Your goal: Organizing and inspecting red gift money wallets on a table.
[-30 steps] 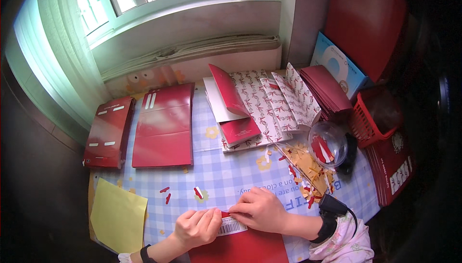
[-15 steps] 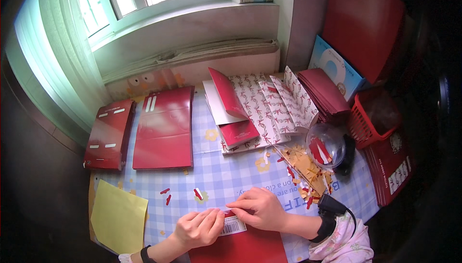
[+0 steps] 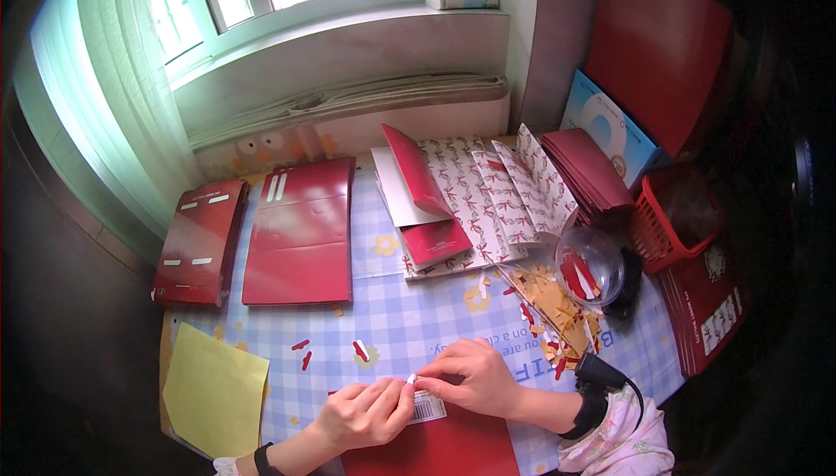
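My left hand (image 3: 367, 413) and my right hand (image 3: 471, 380) meet at their fingertips, both closed. Pinched between them is a small white paper piece (image 3: 412, 379), mostly hidden by the fingers. Under the hands lies a glossy red card sheet (image 3: 435, 450), cut off by the lower edge of the view. Its white barcode label (image 3: 428, 407) shows just below the fingertips, partly covered by them. Small red and white paper strips (image 3: 361, 351) lie beyond my left hand on the checked tablecloth (image 3: 401, 319).
At the left stand two stacks of red folded card (image 3: 298, 241), with a yellow sheet (image 3: 216, 389) nearer me. Patterned paper (image 3: 453, 171) lies at the back. Right of it are yellow scraps (image 3: 553, 306), a clear bowl (image 3: 610, 258) with strips, and a red basket (image 3: 649, 228).
My fingertips have shifted slightly, and the white piece between them shows more plainly. A bit more of the red sheet's far edge is visible beside my left hand.
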`<state>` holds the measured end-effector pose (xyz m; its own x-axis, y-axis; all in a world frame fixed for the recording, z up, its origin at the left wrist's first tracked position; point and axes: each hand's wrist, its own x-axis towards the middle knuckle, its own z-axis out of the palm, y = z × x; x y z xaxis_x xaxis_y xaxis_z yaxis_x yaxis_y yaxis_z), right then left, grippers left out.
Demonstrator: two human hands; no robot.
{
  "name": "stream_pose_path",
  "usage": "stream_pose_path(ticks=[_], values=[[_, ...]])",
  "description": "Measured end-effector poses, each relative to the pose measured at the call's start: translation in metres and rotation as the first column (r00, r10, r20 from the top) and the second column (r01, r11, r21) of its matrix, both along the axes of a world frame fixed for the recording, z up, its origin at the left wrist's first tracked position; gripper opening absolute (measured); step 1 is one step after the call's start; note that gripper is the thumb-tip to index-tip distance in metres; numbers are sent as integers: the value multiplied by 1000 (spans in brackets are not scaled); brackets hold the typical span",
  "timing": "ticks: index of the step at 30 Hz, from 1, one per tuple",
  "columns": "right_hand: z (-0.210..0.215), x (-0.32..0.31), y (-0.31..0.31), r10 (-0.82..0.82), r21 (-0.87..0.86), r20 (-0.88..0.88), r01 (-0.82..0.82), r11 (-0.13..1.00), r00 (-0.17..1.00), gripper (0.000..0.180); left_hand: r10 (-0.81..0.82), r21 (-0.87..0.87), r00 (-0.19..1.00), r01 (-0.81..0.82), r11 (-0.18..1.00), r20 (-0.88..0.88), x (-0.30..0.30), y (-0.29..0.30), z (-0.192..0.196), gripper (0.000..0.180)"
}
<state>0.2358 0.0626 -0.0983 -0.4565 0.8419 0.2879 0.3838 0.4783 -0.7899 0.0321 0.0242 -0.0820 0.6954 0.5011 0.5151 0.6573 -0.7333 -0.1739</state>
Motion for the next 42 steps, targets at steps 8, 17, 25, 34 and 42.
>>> stream_pose_path(ticks=[8,17,25,34,42], values=[[3,0,0,-5,12,34,5,1000,999,14,-14,22,1000,13,1000,14,0,0,-1,9],[7,-5,-3,-55,59,53,52,997,997,17,-13,22,1000,13,1000,4,-1,0,-1,4],[5,-10,-7,-67,29,20,67,997,998,25,-3,20,1000,3,1000,8,0,-1,-2,5],[4,-11,-10,-81,70,20,79,994,997,25,17,25,1000,-17,1000,15,0,-2,-5,4],[5,-12,-11,-92,55,19,91,994,996,28,27,32,999,-27,999,27,0,-3,-5,4]])
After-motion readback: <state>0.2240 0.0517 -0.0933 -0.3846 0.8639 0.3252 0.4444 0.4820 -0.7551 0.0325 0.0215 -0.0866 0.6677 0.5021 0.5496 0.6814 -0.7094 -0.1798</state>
